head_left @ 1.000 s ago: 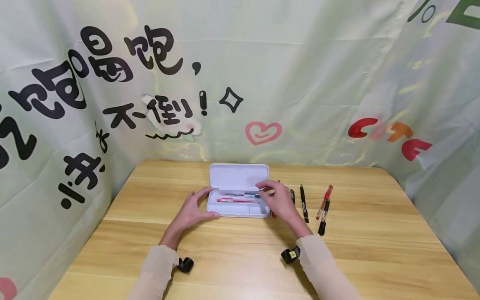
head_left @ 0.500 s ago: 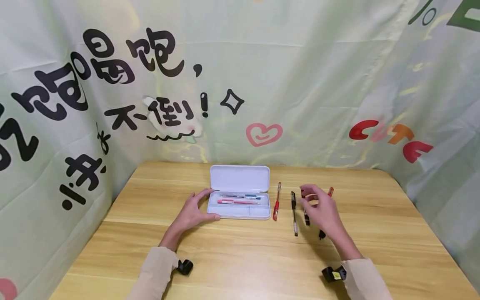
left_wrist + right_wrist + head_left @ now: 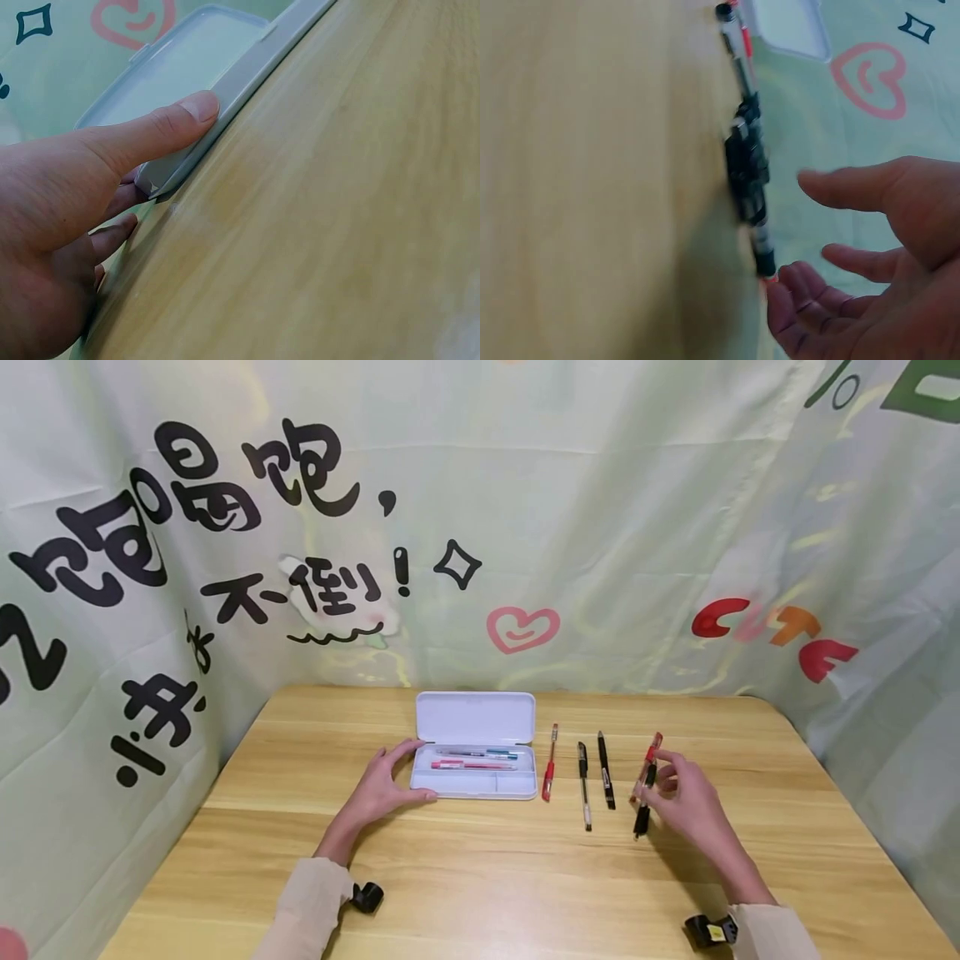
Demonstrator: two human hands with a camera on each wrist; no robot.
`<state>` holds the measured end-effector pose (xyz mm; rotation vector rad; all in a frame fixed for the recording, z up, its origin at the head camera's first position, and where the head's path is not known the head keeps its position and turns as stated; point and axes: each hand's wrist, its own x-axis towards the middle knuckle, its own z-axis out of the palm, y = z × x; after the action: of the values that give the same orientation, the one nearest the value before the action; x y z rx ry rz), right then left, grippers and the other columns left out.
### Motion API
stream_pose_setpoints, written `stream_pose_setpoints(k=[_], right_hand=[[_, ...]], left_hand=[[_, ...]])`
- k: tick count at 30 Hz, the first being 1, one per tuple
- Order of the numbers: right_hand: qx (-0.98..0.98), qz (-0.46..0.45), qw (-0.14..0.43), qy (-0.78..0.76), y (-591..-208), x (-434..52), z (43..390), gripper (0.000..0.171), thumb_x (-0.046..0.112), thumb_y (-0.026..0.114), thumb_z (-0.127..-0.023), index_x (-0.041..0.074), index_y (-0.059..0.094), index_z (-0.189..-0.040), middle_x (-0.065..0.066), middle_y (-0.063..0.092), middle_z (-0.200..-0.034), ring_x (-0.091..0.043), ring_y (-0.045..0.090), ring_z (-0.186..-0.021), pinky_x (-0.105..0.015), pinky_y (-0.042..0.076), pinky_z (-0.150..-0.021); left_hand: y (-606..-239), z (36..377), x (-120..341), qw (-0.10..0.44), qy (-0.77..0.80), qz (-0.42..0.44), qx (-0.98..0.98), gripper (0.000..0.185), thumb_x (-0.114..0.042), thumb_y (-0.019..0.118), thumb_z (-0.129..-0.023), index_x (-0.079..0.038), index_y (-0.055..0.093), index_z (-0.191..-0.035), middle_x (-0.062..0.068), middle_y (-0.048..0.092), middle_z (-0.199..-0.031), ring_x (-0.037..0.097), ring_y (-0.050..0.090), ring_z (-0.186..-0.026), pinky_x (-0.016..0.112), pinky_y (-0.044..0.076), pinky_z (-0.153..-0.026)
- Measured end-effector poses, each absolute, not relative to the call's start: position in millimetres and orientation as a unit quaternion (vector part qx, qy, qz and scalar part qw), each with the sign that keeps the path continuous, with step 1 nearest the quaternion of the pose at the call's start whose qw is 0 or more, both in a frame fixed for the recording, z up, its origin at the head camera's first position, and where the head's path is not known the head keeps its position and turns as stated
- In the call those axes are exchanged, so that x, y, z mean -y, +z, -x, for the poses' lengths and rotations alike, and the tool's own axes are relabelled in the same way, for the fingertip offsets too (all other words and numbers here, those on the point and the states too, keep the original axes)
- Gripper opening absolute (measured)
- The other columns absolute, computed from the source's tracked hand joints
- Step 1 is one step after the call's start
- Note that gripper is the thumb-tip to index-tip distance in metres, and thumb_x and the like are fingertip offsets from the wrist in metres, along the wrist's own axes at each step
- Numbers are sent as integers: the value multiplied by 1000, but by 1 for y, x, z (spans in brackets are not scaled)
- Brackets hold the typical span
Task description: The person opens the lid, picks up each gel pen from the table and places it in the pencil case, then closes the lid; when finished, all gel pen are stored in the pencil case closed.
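The white pencil case point(image 3: 459, 784) lies on the table with its lid raised. Inside it are a pink pen point(image 3: 465, 765) and a blue-tipped pen point(image 3: 501, 754). My left hand point(image 3: 381, 787) holds the case by its left end, thumb point(image 3: 196, 109) on the front wall and fingers behind. To the right, my right hand point(image 3: 688, 795) reaches over a red-capped pen point(image 3: 654, 746) and a black pen point(image 3: 642, 817) that lie crossed. Its thumb and fingers are spread apart in the right wrist view, fingertips point(image 3: 780, 304) right at the end of a pen.
Between the case and my right hand lie a red pen point(image 3: 550, 770), a black-capped clear pen point(image 3: 584, 777) and a black pen point(image 3: 606, 774), roughly parallel. A printed curtain point(image 3: 615, 527) hangs behind the wooden table point(image 3: 480, 877).
My right hand has moved from the case's right end, over the black pens, to the crossed pens at the right. A black-capped pen now shows fully. My left hand stays at the case.
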<state>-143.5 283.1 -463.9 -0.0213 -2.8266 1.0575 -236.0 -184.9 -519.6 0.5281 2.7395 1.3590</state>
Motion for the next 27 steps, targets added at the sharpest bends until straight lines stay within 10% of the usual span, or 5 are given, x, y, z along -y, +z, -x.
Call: stream_pose_setpoints(k=[7,17,27], right_hand=[[949,16,-7,314,-466,-292,144,80,21,79,-90,-20,38,-144,-32,60,-111,-42,61,-98,-55,54,-79],[955,17,10,297,-465,-307,141,28,10,75,-90,-7,70,-113,-5,69,-88,-27,67,-84,-34,52,-62],[943,22,39,331,-465,-302,141,27,9,67,-96,-8,68,-118,-13,70,-96,-29,64,-87,-27,50,-61]], left_hand=[[-523,236,186,24,437,-165,-884,93,-41,96,-70,-20,53,-149,20,38,-160,55,18,-148,72,11,-118],[-515,238,186,26,432,-165,-886,92,-42,95,-71,-21,52,-150,21,36,-161,54,17,-149,71,12,-118],[-518,236,186,32,430,-159,-888,92,-42,94,-72,-19,52,-150,21,36,-162,55,17,-149,72,13,-117]])
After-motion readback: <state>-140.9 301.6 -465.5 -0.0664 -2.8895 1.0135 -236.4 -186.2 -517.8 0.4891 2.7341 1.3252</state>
